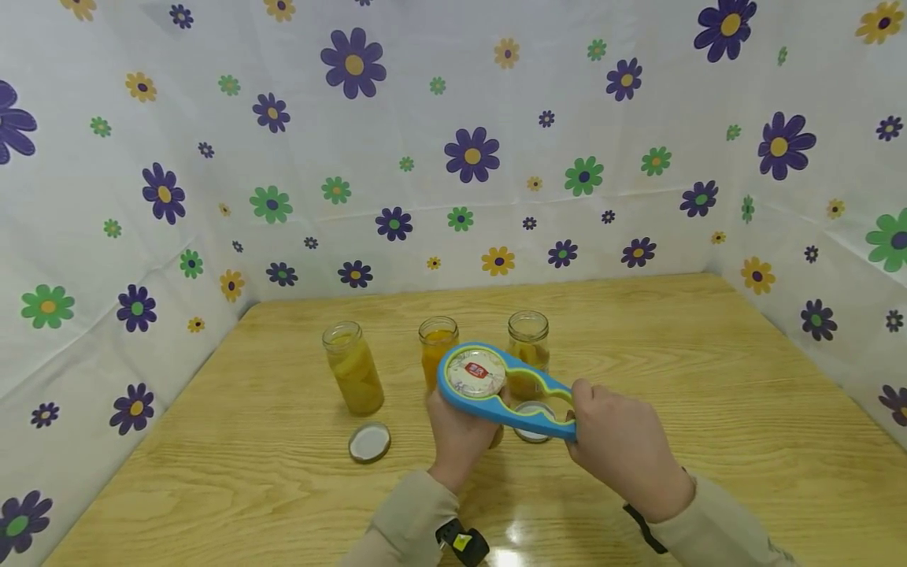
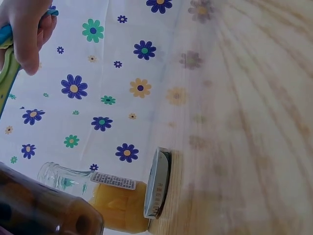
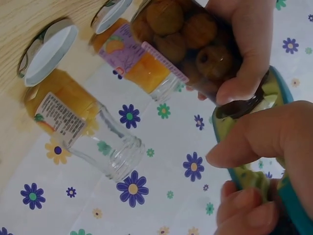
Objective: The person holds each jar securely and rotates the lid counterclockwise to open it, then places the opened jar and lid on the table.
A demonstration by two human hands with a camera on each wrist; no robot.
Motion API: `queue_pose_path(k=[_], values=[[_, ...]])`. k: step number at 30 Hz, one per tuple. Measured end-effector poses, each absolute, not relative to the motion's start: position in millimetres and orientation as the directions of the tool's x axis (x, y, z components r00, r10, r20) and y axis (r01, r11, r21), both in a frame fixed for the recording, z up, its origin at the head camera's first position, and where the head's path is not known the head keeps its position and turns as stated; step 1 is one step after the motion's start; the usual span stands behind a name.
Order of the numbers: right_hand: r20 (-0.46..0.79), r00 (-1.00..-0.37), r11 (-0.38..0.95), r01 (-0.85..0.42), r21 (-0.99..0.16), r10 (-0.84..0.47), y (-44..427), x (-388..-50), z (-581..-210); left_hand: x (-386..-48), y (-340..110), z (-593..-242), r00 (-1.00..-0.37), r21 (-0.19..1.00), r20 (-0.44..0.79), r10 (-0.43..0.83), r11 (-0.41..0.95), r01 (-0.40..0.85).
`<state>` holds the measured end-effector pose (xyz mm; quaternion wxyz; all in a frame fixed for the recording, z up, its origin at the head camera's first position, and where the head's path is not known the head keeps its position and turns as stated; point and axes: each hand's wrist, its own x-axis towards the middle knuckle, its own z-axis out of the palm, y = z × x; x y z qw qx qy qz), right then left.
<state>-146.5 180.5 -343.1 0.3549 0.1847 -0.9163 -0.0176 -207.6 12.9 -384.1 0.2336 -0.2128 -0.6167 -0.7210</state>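
Note:
My left hand (image 1: 457,433) holds a glass jar (image 3: 183,44) of dark, round fruit upright above the table. Its pale printed lid (image 1: 476,373) sits inside the big ring of a blue and green jar opener (image 1: 520,419). The opener's handle end is gripped by my right hand (image 1: 627,445), fingers curled round it. Behind stand lidless glass jars with yellow-orange fruit: a left jar (image 1: 357,378), a middle jar (image 1: 434,346) partly covered by the opener, and a right jar (image 1: 530,353). Most of the held jar is hidden in the head view.
One loose lid (image 1: 369,442) lies in front of the left jar, and another lid (image 1: 531,435) is partly hidden beneath the opener. Flower-patterned cloth (image 1: 397,165) walls in the back and sides of the wooden table (image 1: 234,480).

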Motion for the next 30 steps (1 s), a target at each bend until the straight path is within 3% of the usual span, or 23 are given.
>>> queue_pose_path(k=[2, 3, 19, 30], values=[[0.66, -0.656, 0.924, -0.34, 0.175, -0.367, 182.1, -148.5, -344.2, -207.4, 12.8, -384.4, -0.771, 0.773, 0.63, -0.089, -0.019, 0.634], [0.668, -0.644, 0.92, -0.348, 0.179, -0.374, 182.6, -149.5, -344.6, -208.2, 12.5, -385.6, -0.733, 0.744, 0.669, -0.125, 0.119, 0.658], [0.684, -0.563, 0.869, -0.437, 0.23, -0.464, 189.3, -160.9, -350.8, -213.3, 6.6, -389.9, -0.759, 0.763, 0.645, -0.086, 0.123, 0.634], [0.663, -0.555, 0.848, -0.468, 0.251, -0.503, 194.1, -166.1, -351.2, -211.9, 3.4, -388.4, -0.782, 0.779, 0.623, -0.032, 0.114, 0.616]])
